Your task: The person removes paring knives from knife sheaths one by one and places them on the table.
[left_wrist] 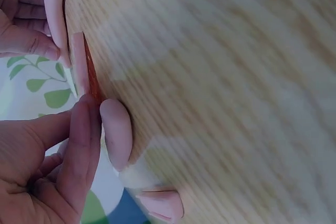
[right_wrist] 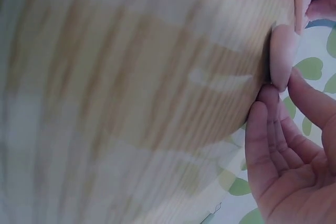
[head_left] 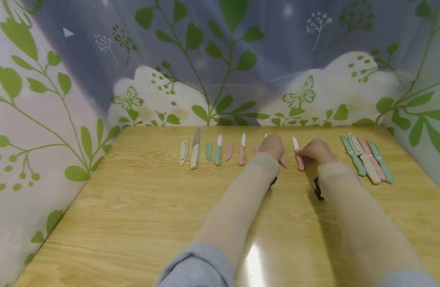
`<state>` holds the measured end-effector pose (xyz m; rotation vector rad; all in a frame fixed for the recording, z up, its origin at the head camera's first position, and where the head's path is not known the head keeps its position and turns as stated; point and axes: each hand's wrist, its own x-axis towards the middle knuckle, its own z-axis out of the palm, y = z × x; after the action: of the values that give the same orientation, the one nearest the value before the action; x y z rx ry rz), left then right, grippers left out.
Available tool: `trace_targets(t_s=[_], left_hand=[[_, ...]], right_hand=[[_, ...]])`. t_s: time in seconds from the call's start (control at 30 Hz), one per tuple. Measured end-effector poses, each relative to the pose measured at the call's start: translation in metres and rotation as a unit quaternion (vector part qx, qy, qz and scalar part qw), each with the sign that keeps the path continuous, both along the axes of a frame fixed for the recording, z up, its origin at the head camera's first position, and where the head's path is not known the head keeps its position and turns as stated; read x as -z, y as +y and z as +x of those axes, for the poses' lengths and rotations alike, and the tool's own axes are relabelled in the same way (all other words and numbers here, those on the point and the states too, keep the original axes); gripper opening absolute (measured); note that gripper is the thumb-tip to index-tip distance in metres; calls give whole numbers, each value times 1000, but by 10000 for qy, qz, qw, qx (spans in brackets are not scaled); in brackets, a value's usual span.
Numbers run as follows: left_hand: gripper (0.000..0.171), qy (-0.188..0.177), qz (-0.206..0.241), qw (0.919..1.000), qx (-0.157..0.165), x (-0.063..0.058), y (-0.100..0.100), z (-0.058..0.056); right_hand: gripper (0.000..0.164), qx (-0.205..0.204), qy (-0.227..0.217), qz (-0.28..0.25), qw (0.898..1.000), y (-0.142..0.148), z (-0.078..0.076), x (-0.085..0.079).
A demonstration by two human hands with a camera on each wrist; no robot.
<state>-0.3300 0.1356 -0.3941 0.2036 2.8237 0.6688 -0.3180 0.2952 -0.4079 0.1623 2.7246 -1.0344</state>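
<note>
Alignment, seemingly: left hand [head_left: 272, 148] pinches sheath [left_wrist: 80, 61], right hand [head_left: 318, 152] knife [head_left: 300, 163] (both pink); next likely calls for release.

Near its far edge, a wooden table [head_left: 133, 223] is lined with knives [head_left: 242, 155] and sheaths [head_left: 228, 151]; at the right, four sheathed knives [head_left: 369, 166] are bunched together.

A wood-grain desk [head_left: 126, 223] bearing a white reflection [head_left: 254, 265] meets a blue-and-white backdrop [head_left: 92, 75] printed with green leaves [head_left: 194, 36] and butterflies [head_left: 301, 95].
</note>
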Motion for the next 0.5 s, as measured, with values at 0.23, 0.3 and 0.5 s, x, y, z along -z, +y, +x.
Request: trace_targets(t_s=[0.23,0.3,0.5], left_hand=[[28,353,-59,9994,31,-2,-1,2],[28,362,-75,9993,-16,-1,0,2],[23,564,-590,9966,-131,6,5,-2]], right_hand=[[33,75,-67,-113,9999,-5,1,-5],[32,69,-110,-117,9998,-5,1,-5],[37,181,314,262,9990,-3,7,-7]])
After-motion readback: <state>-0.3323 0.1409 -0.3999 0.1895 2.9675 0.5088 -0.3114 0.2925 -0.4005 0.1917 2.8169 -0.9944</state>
